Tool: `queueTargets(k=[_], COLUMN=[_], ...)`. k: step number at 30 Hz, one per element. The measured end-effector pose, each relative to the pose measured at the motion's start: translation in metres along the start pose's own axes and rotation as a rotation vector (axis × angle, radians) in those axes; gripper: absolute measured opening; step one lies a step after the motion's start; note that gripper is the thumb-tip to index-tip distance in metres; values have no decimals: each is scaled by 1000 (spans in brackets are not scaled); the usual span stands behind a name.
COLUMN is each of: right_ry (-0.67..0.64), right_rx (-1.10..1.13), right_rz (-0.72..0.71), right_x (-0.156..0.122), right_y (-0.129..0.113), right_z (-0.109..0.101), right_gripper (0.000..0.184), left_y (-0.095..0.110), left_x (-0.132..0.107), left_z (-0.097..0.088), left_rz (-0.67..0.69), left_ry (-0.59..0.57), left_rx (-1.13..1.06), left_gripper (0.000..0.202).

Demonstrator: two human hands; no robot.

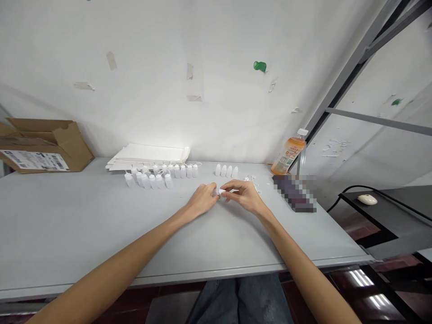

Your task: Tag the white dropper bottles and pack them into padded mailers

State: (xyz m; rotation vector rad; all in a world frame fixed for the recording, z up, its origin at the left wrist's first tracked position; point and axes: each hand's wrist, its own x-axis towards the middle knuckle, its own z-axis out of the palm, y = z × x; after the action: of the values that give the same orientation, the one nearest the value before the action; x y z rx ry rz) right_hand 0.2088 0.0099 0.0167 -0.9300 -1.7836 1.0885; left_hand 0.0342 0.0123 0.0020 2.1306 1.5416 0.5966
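In front of me, my left hand (202, 199) is closed around a small translucent white squeeze bottle (215, 192) lying tilted with its top to the right. My right hand (248, 196) pinches the white cap (221, 191) at that end, thumb and forefinger together. Most of the bottle is hidden by the left fingers. Several similar bottles without visible tops stand in a short row (226, 171) just behind my hands. To the left is a larger group of capped bottles (153, 181). Small white loose parts (254, 183) lie beyond my right hand, partly covered by it.
White sheets (148, 153) are stacked against the wall behind the capped bottles. An opened cardboard box (43, 146) sits at the far left of the grey table (84, 225). On the right stand an orange drink bottle (289, 153) and a blurred dark object (293, 193); a white mouse (367, 199) lies further right.
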Motion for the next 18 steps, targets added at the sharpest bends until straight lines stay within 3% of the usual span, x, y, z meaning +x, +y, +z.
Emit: queueTargets(k=[9, 13, 18], right_ry=[36, 82, 10], right_rx=[-480, -350, -236], right_rz=[-96, -63, -29], right_x=[-1, -1, -1], right_y=[5, 2, 0], right_z=[4, 2, 0], right_gripper=[44, 38, 23], left_y=[2, 2, -1], left_x=[0, 0, 1], left_z=[2, 1, 2], left_rz=[21, 36, 31], left_ry=[18, -9, -3], left_rx=[33, 23, 50], left_gripper=[7, 4, 7])
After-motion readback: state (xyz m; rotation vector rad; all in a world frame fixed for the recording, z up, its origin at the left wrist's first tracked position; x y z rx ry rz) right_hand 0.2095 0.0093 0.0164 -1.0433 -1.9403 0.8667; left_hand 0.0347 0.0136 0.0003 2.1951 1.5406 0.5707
